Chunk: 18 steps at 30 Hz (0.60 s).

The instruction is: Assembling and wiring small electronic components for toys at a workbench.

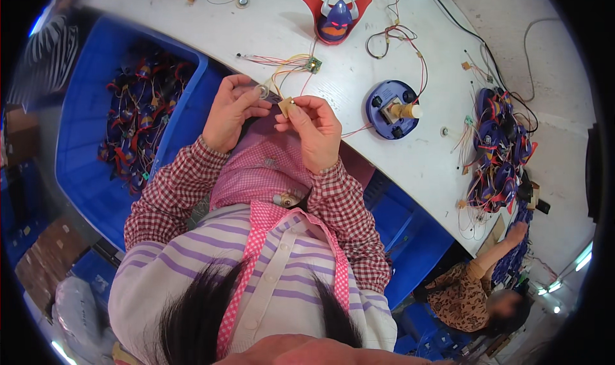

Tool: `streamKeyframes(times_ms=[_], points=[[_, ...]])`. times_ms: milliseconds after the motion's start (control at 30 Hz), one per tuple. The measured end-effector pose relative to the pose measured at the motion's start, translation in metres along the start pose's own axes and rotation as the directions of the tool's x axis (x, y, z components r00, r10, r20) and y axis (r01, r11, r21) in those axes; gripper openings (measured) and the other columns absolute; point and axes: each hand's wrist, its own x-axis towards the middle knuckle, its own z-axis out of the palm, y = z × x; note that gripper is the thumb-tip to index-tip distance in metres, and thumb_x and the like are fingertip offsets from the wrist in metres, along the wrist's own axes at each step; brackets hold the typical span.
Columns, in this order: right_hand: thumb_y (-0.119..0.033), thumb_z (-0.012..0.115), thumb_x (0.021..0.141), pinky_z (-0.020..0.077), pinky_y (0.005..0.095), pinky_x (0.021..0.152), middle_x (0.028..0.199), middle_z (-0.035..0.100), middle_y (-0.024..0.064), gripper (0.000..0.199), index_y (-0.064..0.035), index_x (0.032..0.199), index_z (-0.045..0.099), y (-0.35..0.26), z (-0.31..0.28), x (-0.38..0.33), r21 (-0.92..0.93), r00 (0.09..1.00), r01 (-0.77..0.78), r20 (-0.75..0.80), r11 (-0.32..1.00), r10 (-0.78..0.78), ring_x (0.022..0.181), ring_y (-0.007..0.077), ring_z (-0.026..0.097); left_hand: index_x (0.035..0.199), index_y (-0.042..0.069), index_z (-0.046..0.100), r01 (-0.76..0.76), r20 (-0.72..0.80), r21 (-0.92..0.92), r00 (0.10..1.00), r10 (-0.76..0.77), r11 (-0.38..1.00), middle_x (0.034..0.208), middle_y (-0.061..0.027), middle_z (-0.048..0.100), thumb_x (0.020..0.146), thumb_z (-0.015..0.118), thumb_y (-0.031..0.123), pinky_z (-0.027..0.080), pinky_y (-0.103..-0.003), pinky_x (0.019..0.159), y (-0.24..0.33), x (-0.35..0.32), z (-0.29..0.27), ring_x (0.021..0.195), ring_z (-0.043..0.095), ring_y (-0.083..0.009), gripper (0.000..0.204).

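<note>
My left hand (231, 111) pinches a small round disc part (263, 91) with thin wires running off it. My right hand (316, 129) holds a small tan square piece (286, 106) between thumb and fingertips, close to the left hand, at the white table's (269, 25) near edge. The yellow and red wires lead up to a tiny green circuit board (313, 64) lying on the table. Both forearms wear red checked sleeves.
A blue and red horned toy head (336, 18) stands at the back. A round blue base (392, 109) with a cylinder sits right of my hands. Wired toy parts pile at the right (500, 154). A blue bin (138, 118) of parts is left. Another person (477, 288) sits lower right.
</note>
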Motion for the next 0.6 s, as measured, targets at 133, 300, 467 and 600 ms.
streamKeyframes(times_ms=[133, 300, 467, 600], points=[[0.001, 0.057, 0.089, 0.0550, 0.0241, 0.068, 0.096, 0.062, 0.0157, 0.018, 0.0032, 0.106, 0.051, 0.002, 0.002, -0.001, 0.039, 1.000, 0.029, -0.013, 0.999, -0.028, 0.076, 0.0174, 0.063, 0.115, -0.003, 0.038, -0.027, -0.059, -0.080, 0.998, 0.022, 0.996, 0.102, -0.0154, 0.050, 0.089, 0.057, 0.008, 0.051, -0.026, 0.071, -0.013, -0.001, -0.001, 0.081, 0.060, -0.0210, 0.035], [0.002, 0.057, 0.088, 0.0547, 0.0248, 0.069, 0.099, 0.062, 0.0171, 0.018, 0.0028, 0.105, 0.051, 0.006, 0.001, -0.001, 0.062, 0.998, 0.037, -0.058, 0.997, -0.034, 0.077, 0.0183, 0.064, 0.104, -0.001, 0.047, -0.025, -0.056, 0.041, 0.998, 0.027, 0.999, 0.090, -0.0096, 0.053, 0.090, 0.057, 0.012, 0.048, -0.022, 0.067, -0.011, -0.016, 0.006, 0.074, 0.055, -0.0141, 0.021], [0.000, 0.058, 0.088, 0.0521, 0.0217, 0.067, 0.092, 0.062, 0.0128, 0.016, 0.0020, 0.103, 0.052, 0.021, 0.004, -0.001, -0.005, 0.991, 0.093, -0.092, 0.996, -0.093, 0.074, 0.0149, 0.061, 0.092, 0.001, 0.054, -0.117, 0.126, 0.085, 0.986, 0.106, 0.989, 0.078, -0.0039, 0.054, 0.091, 0.056, 0.013, 0.045, -0.019, 0.063, -0.011, -0.023, 0.025, 0.070, 0.051, -0.0089, 0.012], [-0.001, 0.059, 0.088, 0.0502, 0.0213, 0.062, 0.087, 0.060, 0.0092, 0.015, 0.0009, 0.101, 0.052, 0.019, 0.003, -0.003, -0.140, 0.980, 0.175, -0.066, 0.975, -0.185, 0.068, 0.0132, 0.058, 0.090, 0.002, 0.055, -0.150, 0.156, 0.116, 0.979, 0.131, 0.982, 0.075, -0.0030, 0.054, 0.091, 0.055, 0.012, 0.044, -0.019, 0.062, -0.012, -0.018, 0.029, 0.068, 0.050, -0.0080, 0.011]])
